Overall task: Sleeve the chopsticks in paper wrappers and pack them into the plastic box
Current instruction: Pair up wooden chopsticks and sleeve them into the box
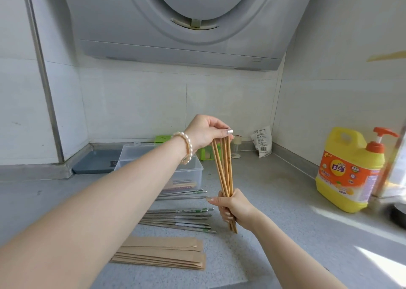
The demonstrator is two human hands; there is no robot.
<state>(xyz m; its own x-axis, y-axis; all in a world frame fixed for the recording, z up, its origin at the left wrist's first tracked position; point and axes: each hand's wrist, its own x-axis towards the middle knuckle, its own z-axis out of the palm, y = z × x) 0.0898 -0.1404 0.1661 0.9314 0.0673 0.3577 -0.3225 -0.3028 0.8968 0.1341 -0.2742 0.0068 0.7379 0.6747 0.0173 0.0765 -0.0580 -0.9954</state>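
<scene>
Several wooden chopsticks [224,170] stand nearly upright above the counter. My right hand [234,208] grips their lower part as a bundle. My left hand [206,131] pinches their top ends between fingers and thumb. Behind my left forearm stands the clear plastic box [189,170] with its lid up; a few wrapped pairs show through its front wall. Several metal chopsticks [182,217] lie flat on the counter in front of the box. A stack of brown paper wrappers [162,253] lies nearer to me.
A yellow detergent bottle [349,174] with an orange pump stands at the right. A blue tray [96,162], a green item [163,138], a small cup [236,145] and a white packet [262,141] sit along the back wall. A range hood [186,20] hangs overhead.
</scene>
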